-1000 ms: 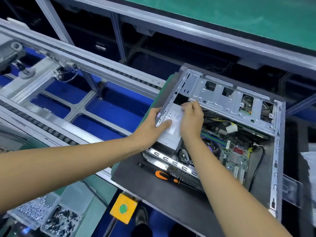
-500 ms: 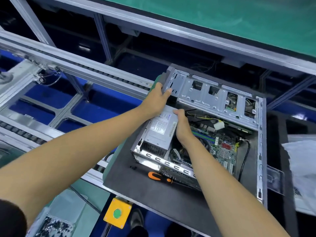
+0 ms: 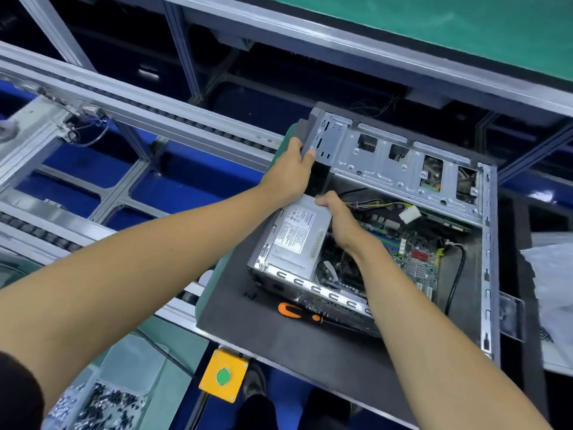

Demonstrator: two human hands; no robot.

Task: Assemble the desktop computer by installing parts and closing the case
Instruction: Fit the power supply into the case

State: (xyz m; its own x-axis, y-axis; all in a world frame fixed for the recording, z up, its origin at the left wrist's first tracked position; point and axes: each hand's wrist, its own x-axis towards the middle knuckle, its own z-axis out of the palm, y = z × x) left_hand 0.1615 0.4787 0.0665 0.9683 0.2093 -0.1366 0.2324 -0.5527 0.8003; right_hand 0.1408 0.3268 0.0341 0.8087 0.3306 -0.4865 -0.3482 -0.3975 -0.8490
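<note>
Head cam: L hand (image 3: 290,173) on case (image 3: 322,135) corner, R hand (image 3: 342,225) gripping PSU (image 3: 294,240) edge

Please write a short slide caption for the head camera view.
Left hand grips the open case corner while the right hand holds the power supply inside.

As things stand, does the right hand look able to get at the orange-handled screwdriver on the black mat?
Probably yes. The screwdriver lies in the open on the black mat just in front of the case, with nothing over it. The right hand would first have to let go of the power supply and draw back.
</note>
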